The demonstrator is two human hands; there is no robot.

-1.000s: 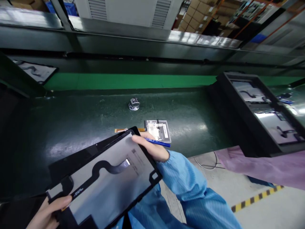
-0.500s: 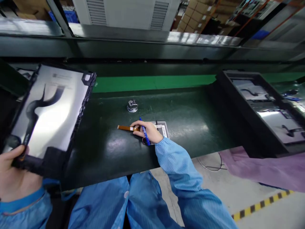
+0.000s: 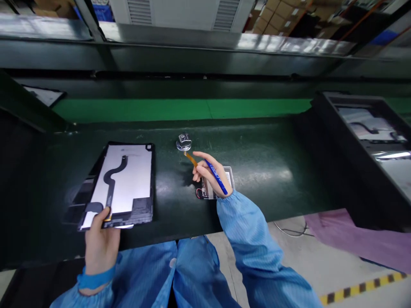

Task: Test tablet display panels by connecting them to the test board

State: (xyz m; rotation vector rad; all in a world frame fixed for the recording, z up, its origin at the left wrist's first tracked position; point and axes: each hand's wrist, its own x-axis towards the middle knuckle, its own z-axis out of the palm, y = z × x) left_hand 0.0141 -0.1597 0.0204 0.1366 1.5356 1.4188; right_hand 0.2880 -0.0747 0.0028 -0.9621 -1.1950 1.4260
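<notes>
Stretching across the view, the dark green bench (image 3: 272,141) runs out of frame at left; the black case (image 3: 346,171) stands at its right, cut off by the frame edge, two panels showing inside, the nearer only in part; the pale-backed panel (image 3: 131,179) lies at the bench's left, over a dark slab (image 3: 84,192) that it mostly covers; the left hand (image 3: 102,246) pinches the panel's near edge, thumb on top, fingers hidden beneath.

Near the middle, the circuit board (image 3: 208,190) lies largely under the right hand (image 3: 213,173), so most of its face is hard to read; that hand, nearly closed, pinches an orange strip (image 3: 192,159), its lower end lost behind the fingers; a blue pen (image 3: 216,177) slants across the same hand; the strip's tip is beside the metal knob (image 3: 184,142), and whether they touch cannot be told.
</notes>
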